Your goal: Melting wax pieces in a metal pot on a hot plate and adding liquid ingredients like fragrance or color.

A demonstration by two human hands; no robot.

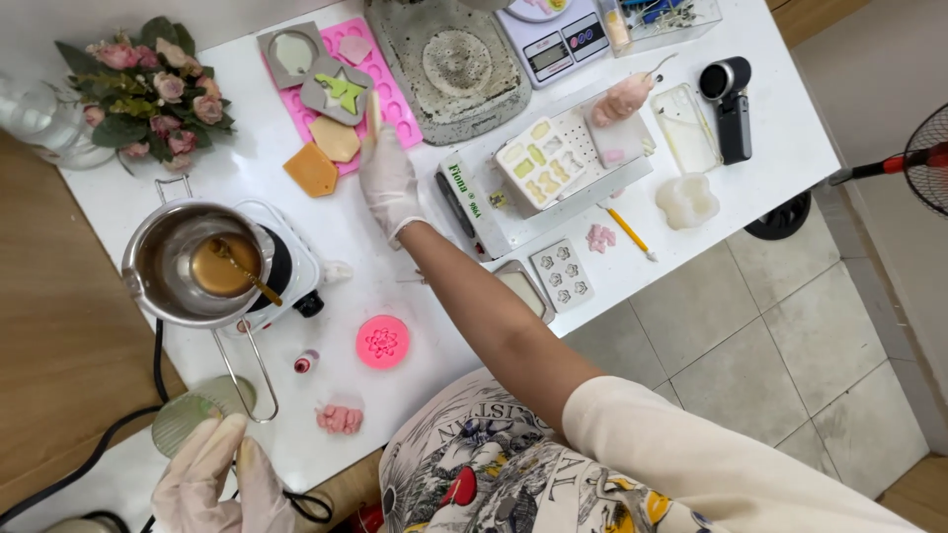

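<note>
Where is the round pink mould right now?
In the head view, the round pink mould lies on the white table, lower centre, between a small red bottle and the outstretched forearm.

We note our gloved right hand (387, 183) gripping a wooden stick (374, 112) over the white counter (346, 237); left hand (219, 484) touches a ribbed glass (188, 422).

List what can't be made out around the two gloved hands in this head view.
- Right hand: its fingers hold a pale stick, whose tip is blurred against the pink mould.
- Left hand: cut off by the bottom edge; it touches a ribbed green disc, but the grip is unclear.
- Pot: amber liquid hides the spoon's bowl.
- Scale: cut off by the top edge.
</note>
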